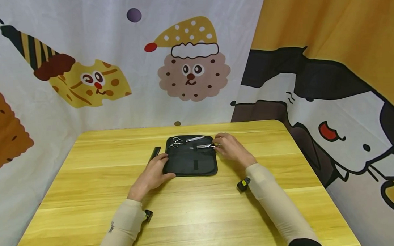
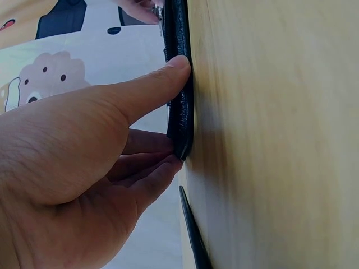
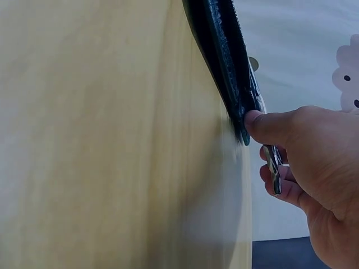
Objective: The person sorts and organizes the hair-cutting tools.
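Observation:
A black zip case [image 1: 182, 161] lies unfolded flat near the table's far edge. My left hand [image 1: 153, 173] holds its near left corner, thumb on the near edge and fingers along the left side; the left wrist view shows the thumb pressing the case's edge [image 2: 182, 106]. At the case's right side, my right hand [image 1: 231, 147] grips the handle end of a pair of silver scissors [image 1: 202, 146], whose blades point left across the case. Their handle [image 3: 273, 168] shows between the fingers in the right wrist view. A second pair of scissors [image 1: 176, 142] lies along the case's upper part.
A slim black item like a comb [image 1: 155, 152] lies just left of the case, close to my left hand. The wooden table [image 1: 193, 217] ends shortly behind the case, where a printed cloth [image 1: 118, 115] hangs.

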Tool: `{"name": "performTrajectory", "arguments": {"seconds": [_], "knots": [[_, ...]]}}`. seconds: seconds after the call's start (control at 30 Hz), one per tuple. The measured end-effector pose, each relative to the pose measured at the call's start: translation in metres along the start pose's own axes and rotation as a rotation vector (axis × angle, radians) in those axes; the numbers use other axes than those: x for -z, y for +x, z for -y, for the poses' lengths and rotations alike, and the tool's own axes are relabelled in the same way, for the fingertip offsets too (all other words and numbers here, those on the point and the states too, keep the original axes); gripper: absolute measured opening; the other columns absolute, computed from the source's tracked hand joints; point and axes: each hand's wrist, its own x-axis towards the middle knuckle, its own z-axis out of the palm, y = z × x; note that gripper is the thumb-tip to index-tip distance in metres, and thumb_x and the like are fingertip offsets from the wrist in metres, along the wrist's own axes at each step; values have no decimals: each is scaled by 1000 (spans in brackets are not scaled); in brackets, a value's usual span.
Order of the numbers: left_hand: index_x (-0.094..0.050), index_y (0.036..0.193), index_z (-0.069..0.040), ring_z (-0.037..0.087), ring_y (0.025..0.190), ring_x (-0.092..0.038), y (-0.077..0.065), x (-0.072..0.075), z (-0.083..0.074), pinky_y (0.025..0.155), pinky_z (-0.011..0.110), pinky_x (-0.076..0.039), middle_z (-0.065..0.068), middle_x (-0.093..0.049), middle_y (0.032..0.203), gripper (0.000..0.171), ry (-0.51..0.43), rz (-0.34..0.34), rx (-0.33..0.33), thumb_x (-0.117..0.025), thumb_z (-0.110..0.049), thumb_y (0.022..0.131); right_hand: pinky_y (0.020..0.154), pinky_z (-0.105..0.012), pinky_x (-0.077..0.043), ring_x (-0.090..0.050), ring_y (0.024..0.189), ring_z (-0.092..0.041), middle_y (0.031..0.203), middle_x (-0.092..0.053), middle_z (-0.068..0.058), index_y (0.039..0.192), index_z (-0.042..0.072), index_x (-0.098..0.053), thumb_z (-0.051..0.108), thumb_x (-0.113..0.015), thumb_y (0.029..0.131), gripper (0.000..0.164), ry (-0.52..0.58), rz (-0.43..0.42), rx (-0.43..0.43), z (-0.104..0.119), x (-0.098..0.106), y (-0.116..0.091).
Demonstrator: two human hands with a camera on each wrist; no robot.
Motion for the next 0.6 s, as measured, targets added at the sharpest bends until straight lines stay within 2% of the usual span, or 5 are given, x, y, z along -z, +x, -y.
{"name": "performTrajectory", "arguments": {"seconds": [0.43, 0.57, 0.6], "knots": [[-55, 154, 19, 53, 159, -50, 0, -1, 2, 132, 61, -45, 33, -48, 171, 79, 2, -7, -5, -87, -31, 102, 110, -49, -66, -75, 129, -37, 144, -74, -22, 139, 0, -78, 11, -74, 110, 31, 20, 91, -26, 5, -1, 15], [-56, 154, 19, 53, 158, -51, 0, -1, 1, 132, 61, -46, 34, -49, 171, 78, 4, -10, -10, -87, -30, 102, 109, -51, -66, -75, 129, -41, 145, -73, -26, 139, -3, -77, 8, -73, 109, 32, 31, 104, -24, 8, -1, 17], [-56, 154, 19, 53, 158, -51, 0, -1, 1, 132, 61, -46, 34, -49, 170, 78, 4, -11, -12, -87, -30, 102, 110, -49, -66, -75, 131, -38, 146, -73, -24, 140, -2, -77, 11, -71, 111, 32, 38, 98, -3, 0, -9, 20]]}}
